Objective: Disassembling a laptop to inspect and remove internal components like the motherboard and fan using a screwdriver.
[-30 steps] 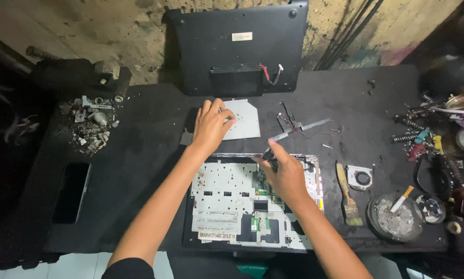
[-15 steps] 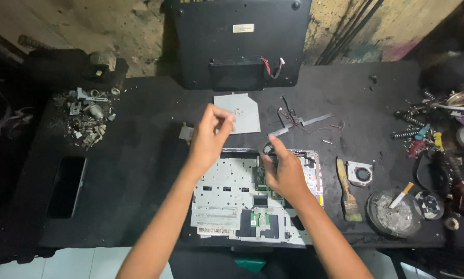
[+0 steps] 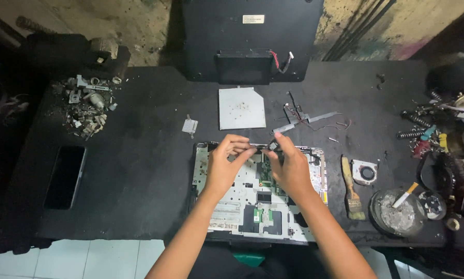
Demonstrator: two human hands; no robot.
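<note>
An opened laptop chassis [image 3: 232,206] with a silver frame and a green board lies at the table's near edge. Both my hands meet over its far edge. My left hand [image 3: 224,168] and my right hand [image 3: 293,168] pinch a small dark part [image 3: 267,148] between their fingertips, and what the part is stays too small to tell. Just beyond them lies a grey metal plate [image 3: 241,107] with tiny screws scattered on it.
A black laptop cover [image 3: 252,41] leans on the wall. Metal brackets with wires [image 3: 304,120] lie right of the plate. Brush [image 3: 352,188], small fan [image 3: 365,172], ashtray [image 3: 397,212] and tools [image 3: 438,139] are at right. Phone [image 3: 65,176] and scrap pile [image 3: 87,106] are at left.
My left hand lifted off the grey plate and came back toward me to meet my right hand over the chassis' far edge. The right hand stayed nearly in place.
</note>
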